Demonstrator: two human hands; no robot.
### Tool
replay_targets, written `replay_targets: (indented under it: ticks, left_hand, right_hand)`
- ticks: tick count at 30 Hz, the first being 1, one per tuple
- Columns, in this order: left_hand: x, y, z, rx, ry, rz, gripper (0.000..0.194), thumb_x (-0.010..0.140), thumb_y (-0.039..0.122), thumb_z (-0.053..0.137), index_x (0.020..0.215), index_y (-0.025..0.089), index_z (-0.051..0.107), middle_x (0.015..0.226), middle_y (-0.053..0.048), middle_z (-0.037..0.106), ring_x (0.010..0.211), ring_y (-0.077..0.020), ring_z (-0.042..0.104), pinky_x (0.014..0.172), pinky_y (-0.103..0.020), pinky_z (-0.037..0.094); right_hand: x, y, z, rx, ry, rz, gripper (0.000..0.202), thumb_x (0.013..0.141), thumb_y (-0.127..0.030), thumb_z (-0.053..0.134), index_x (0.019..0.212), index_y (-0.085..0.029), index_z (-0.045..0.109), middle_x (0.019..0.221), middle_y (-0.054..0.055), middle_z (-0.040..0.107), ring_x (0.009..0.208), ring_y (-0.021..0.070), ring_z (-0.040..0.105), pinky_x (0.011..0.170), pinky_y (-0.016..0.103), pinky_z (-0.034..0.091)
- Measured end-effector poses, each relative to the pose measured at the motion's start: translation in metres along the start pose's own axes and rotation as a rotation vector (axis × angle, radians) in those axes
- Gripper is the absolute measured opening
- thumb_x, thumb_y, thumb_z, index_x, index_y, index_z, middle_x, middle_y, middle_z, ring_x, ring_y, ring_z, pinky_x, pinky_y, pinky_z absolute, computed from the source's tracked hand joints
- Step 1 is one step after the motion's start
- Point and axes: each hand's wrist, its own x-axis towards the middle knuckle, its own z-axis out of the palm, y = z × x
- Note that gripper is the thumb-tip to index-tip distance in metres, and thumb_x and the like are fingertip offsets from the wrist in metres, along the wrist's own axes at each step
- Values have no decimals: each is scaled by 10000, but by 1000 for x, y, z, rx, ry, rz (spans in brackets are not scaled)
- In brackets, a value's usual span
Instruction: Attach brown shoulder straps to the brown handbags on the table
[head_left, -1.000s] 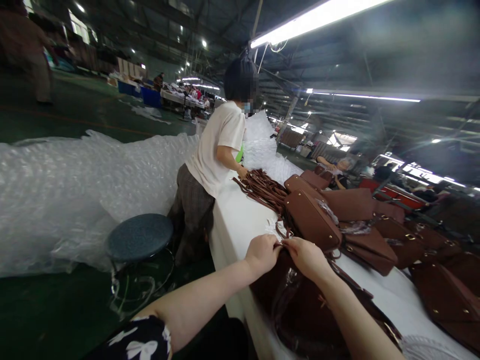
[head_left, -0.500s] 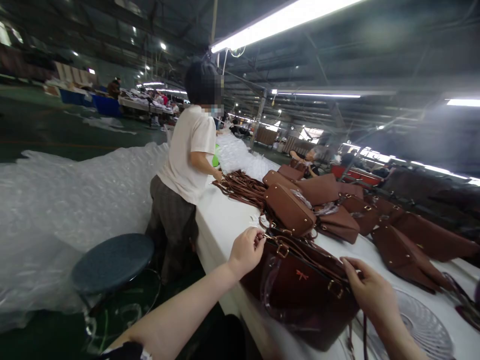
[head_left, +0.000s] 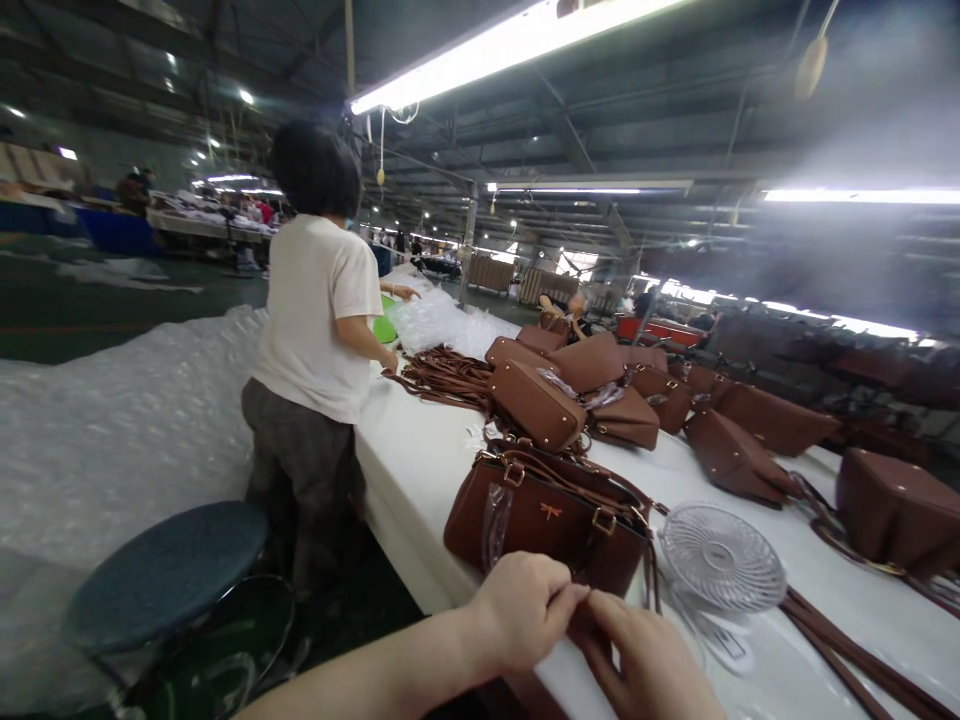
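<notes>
A dark brown handbag [head_left: 551, 510] with gold buckles and a dragonfly emblem stands on the white table [head_left: 405, 470]. Clear plastic film wraps one handle. In front of the bag, near the table's edge, my left hand [head_left: 517, 615] and my right hand [head_left: 645, 650] meet at the fingertips. Both are closed in a pinch. A bit of brown shows beneath them, but what the fingers hold is hidden. Just right of the bag stands a small clear-grilled fan [head_left: 721, 556].
More brown bags [head_left: 536, 402] lie across the table, with a bundle of brown straps [head_left: 450, 378] beyond. A co-worker [head_left: 319, 310] stands at the left table edge, one hand at the straps. A round stool [head_left: 169, 570] and a heap of bubble wrap [head_left: 127, 430] are at left.
Both hands have let go of the handbag's top edge and come together nearer to me. My view has turned right. The bag now stands upright on the table.
</notes>
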Motion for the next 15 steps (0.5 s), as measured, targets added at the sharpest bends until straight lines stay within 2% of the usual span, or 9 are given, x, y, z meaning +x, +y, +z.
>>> replay_targets:
  ticks: [4, 6, 8, 10, 12, 14, 15]
  left_hand:
    - [-2, -7, -2, -15, 9, 16, 383, 964, 371, 391, 662, 183, 532, 713, -20, 659, 651, -138, 570, 572, -272, 304]
    - [-4, -11, -4, -47, 12, 50, 392, 966, 375, 395, 646, 182, 514, 686, -9, 640, 627, -125, 551, 558, -263, 304]
    - [0, -19, -11, -80, 66, 70, 405, 977, 392, 381, 656, 185, 515, 676, -3, 623, 623, -119, 544, 562, -249, 329]
    - [12, -34, -27, -80, 203, 48, 382, 983, 387, 373, 708, 187, 547, 724, -12, 633, 675, -127, 567, 617, -237, 386]
    - [28, -57, -50, -23, 358, -27, 269, 956, 307, 416, 801, 181, 596, 831, -36, 660, 785, -152, 601, 724, -247, 441]
    - [45, -84, -74, 74, 411, -120, 163, 869, 183, 480, 888, 172, 642, 946, -61, 672, 893, -183, 616, 825, -276, 468]
    - [52, -97, -84, 121, 380, -147, 190, 820, 141, 504, 918, 172, 664, 986, -68, 673, 932, -197, 619, 861, -290, 476]
  right_hand:
    - [-2, 3, -10, 155, 50, -70, 269, 987, -365, 402, 1010, -259, 648, 951, 46, 716, 857, 187, 685, 749, 280, 511]
    - [2, 4, -15, 171, 37, -100, 299, 993, -396, 392, 964, -261, 657, 908, 40, 699, 822, 175, 674, 727, 264, 504]
    - [10, 5, -23, 171, 17, -107, 321, 992, -429, 386, 958, -269, 661, 900, 33, 687, 813, 170, 665, 719, 260, 498]
    - [25, 8, -38, 162, 10, -106, 336, 992, -452, 374, 976, -278, 660, 940, 32, 685, 854, 174, 659, 749, 270, 493]
    - [48, 10, -59, 137, 32, -96, 339, 986, -464, 372, 988, -276, 654, 978, 38, 685, 895, 187, 646, 784, 289, 485]
    - [77, 10, -80, 102, 55, -92, 340, 973, -479, 383, 963, -264, 647, 972, 46, 688, 893, 204, 633, 789, 309, 473]
    - [94, 10, -88, 81, 58, -92, 337, 965, -482, 391, 940, -259, 643, 952, 49, 689, 876, 211, 628, 778, 317, 468]
